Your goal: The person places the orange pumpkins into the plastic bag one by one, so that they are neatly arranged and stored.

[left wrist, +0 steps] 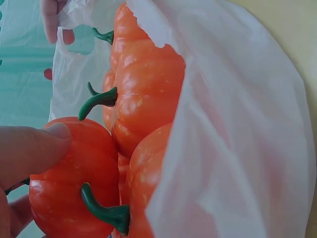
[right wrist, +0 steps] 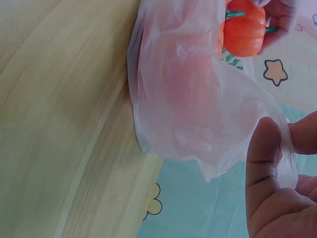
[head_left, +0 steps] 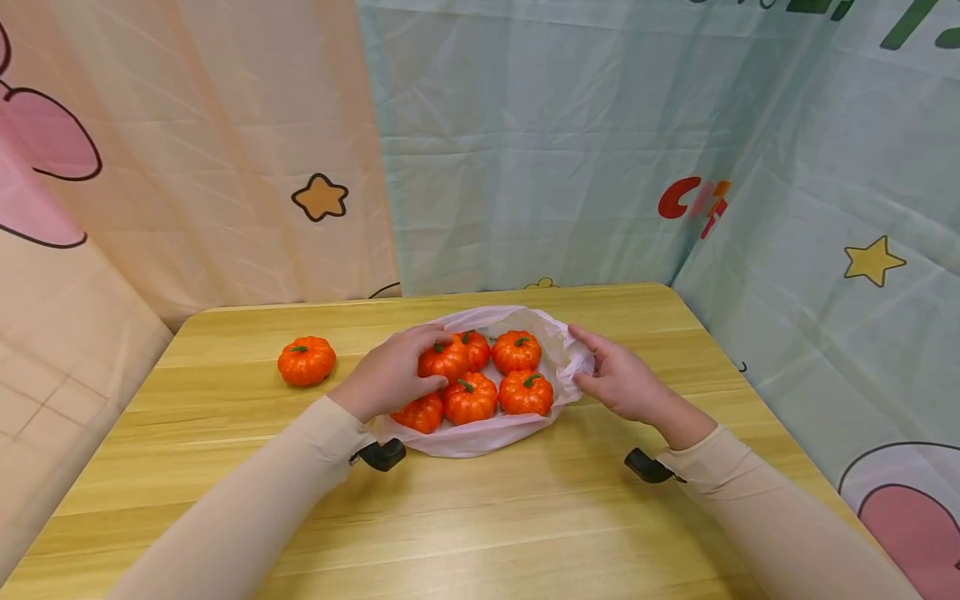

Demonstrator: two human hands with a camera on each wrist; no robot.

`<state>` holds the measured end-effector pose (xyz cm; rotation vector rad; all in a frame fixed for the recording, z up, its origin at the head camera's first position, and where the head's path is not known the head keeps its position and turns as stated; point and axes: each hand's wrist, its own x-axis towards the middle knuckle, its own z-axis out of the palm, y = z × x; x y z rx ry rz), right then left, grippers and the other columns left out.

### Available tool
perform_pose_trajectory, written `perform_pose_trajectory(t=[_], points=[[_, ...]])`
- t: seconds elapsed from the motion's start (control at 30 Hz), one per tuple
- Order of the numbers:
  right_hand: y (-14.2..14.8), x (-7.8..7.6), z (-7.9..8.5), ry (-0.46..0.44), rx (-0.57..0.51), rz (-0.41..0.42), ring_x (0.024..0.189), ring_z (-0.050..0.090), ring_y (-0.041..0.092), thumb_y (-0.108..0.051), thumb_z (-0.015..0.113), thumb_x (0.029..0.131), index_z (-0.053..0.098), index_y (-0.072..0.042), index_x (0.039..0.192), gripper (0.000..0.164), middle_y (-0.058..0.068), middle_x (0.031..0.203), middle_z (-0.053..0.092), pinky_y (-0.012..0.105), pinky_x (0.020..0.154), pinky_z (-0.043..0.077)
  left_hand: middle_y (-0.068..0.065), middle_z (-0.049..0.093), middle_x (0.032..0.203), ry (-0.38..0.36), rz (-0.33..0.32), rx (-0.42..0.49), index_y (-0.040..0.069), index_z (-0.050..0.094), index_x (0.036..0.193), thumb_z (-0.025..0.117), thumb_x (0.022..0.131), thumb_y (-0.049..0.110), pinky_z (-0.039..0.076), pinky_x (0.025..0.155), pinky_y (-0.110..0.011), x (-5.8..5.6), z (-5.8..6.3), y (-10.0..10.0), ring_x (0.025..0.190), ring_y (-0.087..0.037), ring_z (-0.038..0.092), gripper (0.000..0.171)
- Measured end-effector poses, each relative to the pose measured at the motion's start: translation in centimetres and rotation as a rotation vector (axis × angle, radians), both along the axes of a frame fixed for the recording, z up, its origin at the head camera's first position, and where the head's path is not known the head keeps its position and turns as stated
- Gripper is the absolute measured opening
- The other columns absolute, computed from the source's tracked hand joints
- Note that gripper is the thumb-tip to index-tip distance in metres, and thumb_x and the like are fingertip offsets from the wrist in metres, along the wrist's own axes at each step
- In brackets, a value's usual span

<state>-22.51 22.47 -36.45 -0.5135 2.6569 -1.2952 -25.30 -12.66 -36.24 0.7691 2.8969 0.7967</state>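
Note:
A thin pale plastic bag (head_left: 465, 442) lies spread on the table with its mouth up, holding several small orange pumpkins with green stems. My left hand (head_left: 397, 371) grips one pumpkin (head_left: 444, 360) at the bag's left side, thumb and fingers around it. In the left wrist view this pumpkin (left wrist: 74, 183) sits beside the others at the mouth, my thumb pressed on its side. My right hand (head_left: 626, 379) pinches the bag's right edge; the right wrist view shows the plastic (right wrist: 285, 171) stretched between its thumb and fingers.
One more pumpkin (head_left: 306, 361) stands alone on the wooden table (head_left: 465, 525), left of the bag. Printed cloth curtains (head_left: 525, 167) hang behind the table and along both sides. A dark wrist-camera mount (head_left: 381, 455) juts below each wrist.

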Motion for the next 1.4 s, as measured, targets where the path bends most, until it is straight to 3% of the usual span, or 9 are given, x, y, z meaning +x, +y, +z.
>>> perform_pose_trajectory(t=[0.5,0.7,1.4], points=[[-0.02,-0.04,-0.10,0.018,0.020,0.000,0.097,0.061,0.024,0.001,0.064,0.099,0.025,0.004,0.164,0.076,0.032,0.157,0.046,0.017,0.072,0.056,-0.006,0.043,0.167,-0.037,0.004,0.022,0.015,0.055,0.150,0.078,0.096,0.030,0.036,0.126,-0.054,0.11,-0.26,-0.03,0.152,-0.035,0.045,0.061],[-0.02,-0.01,-0.02,0.011,0.034,-0.014,0.086,0.058,0.021,0.001,0.064,0.098,0.025,0.003,0.165,0.076,0.032,0.155,0.048,0.018,0.066,0.054,-0.006,0.043,0.167,-0.053,0.015,0.026,0.014,0.054,0.150,0.078,0.096,0.029,0.035,0.127,-0.053,-0.03,-0.30,-0.10,0.152,-0.035,0.044,0.062],[0.01,0.15,0.24,-0.004,0.032,-0.022,0.085,0.057,0.021,0.001,0.064,0.099,0.025,0.002,0.165,0.077,0.032,0.153,0.050,0.017,0.066,0.054,-0.006,0.049,0.162,-0.035,-0.005,0.029,0.013,0.053,0.151,0.081,0.093,0.032,0.037,0.126,-0.052,-0.04,-0.42,-0.27,0.149,-0.033,0.047,0.067]])
